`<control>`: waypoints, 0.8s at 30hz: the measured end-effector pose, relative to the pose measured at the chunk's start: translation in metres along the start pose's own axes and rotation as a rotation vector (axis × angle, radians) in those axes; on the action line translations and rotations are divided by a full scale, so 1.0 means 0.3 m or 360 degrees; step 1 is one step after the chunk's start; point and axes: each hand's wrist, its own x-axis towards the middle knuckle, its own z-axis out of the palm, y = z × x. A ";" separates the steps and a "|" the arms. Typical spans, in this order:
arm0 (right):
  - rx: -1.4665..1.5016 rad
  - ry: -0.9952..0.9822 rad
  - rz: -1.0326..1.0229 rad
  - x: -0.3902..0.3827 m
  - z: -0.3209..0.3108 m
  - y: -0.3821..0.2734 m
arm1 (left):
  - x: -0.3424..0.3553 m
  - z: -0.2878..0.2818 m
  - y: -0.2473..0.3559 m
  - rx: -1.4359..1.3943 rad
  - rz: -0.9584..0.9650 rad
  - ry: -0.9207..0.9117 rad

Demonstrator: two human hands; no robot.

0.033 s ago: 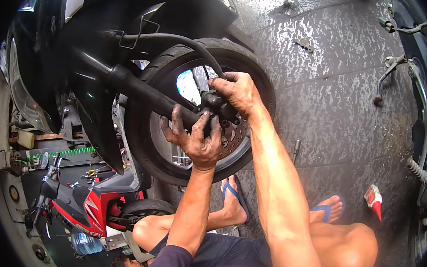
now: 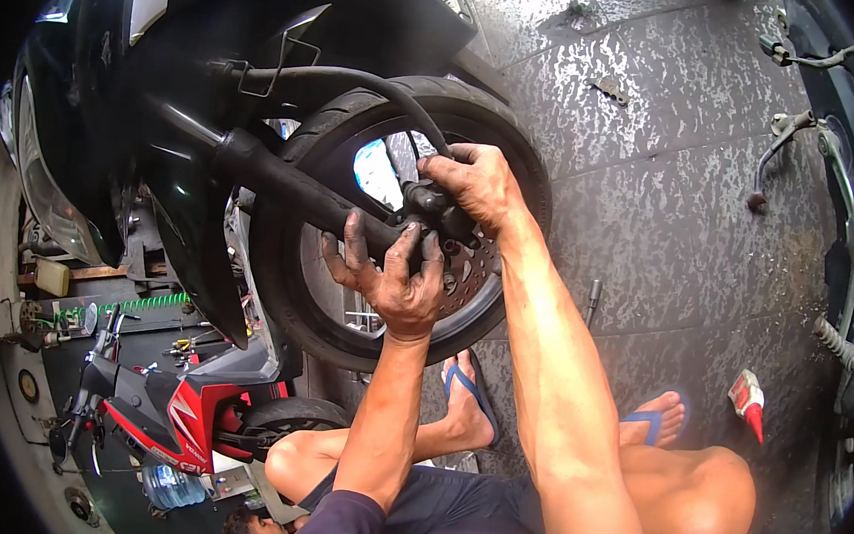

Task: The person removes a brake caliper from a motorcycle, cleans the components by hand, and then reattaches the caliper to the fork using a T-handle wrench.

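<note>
My right hand (image 2: 475, 188) grips the black brake caliper (image 2: 425, 199) from above, its thumb and fingers bent round the part near the hose end. My left hand (image 2: 395, 290) is at the bottom of the black fork leg (image 2: 298, 185), palm away from me. Two of its fingers curl in just below the caliper, while the outer ones are spread against the leg. The left thumb, and whatever small part those fingers hold, are hidden. Behind both hands lie the perforated brake disc (image 2: 468, 280) and the front wheel (image 2: 290, 291). A black brake hose (image 2: 386, 85) arches down to the caliper.
The dark motorcycle fairing (image 2: 317, 12) fills the upper left. On the wet tiled floor are a metal socket tool (image 2: 594, 295), a small flat metal part (image 2: 610, 89) and a white bottle with a red nozzle (image 2: 748, 405). Another motorcycle's frame (image 2: 844, 189) stands right; a red motorcycle (image 2: 169, 417) stands lower left, near another person.
</note>
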 end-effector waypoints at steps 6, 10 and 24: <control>0.0075 0.0027 0.0019 -0.008 0.006 0.000 | -0.001 0.008 -0.011 0.0042 0.0051 0.0031; 0.0053 0.0035 0.0018 0.000 0.010 0.010 | 0.002 0.002 -0.011 0.0066 0.0046 0.0009; 0.0100 -0.0008 0.0023 -0.007 0.003 0.000 | 0.014 0.005 0.012 -0.0080 -0.0100 0.0054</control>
